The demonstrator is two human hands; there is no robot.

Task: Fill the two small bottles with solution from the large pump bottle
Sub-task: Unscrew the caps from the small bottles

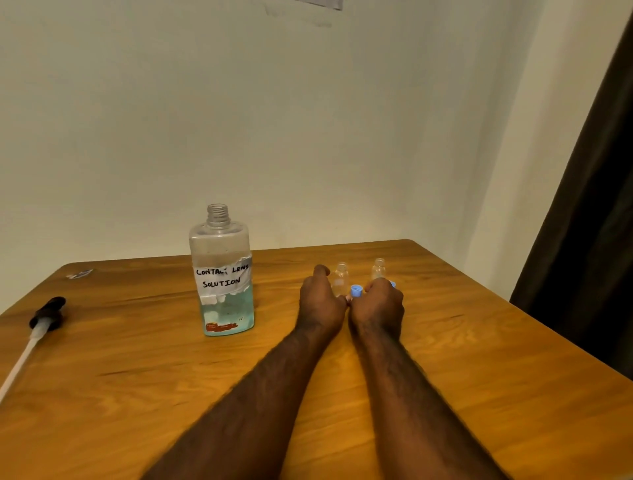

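Blue cap (356,292) is pinched by the right hand (376,308), small bottles (341,278) beyond left open for filling; left hand's (320,301) hold unclear.

a plain cream wall (308,120) rose behind a wooden table (479,377) with warm orange-brown grain and rounded far corners. a dark brown curtain (589,240) hung at the right, past the table's edge. a grey sheet (318,3) showed at the wall's top. the light was soft and yellowish.
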